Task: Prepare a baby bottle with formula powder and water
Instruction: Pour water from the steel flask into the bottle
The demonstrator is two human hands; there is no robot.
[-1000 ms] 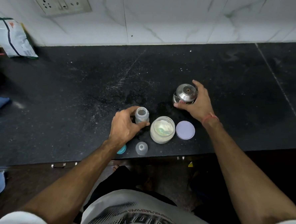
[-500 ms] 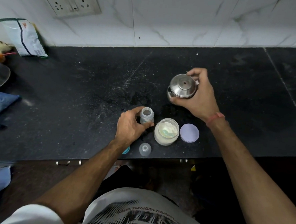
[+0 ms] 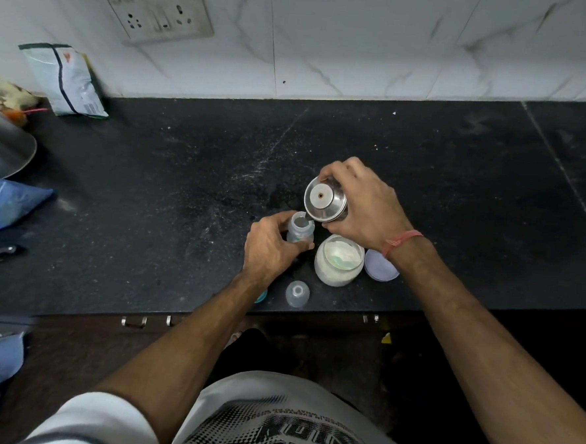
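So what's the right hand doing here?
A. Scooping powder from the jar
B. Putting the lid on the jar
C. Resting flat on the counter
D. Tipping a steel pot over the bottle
D: the right hand holds the steel pot tilted, its spout over the open bottle.

White printed T-shirt (image 3: 289, 427), short sleeves, red thread wristband (image 3: 402, 240) on right wrist.
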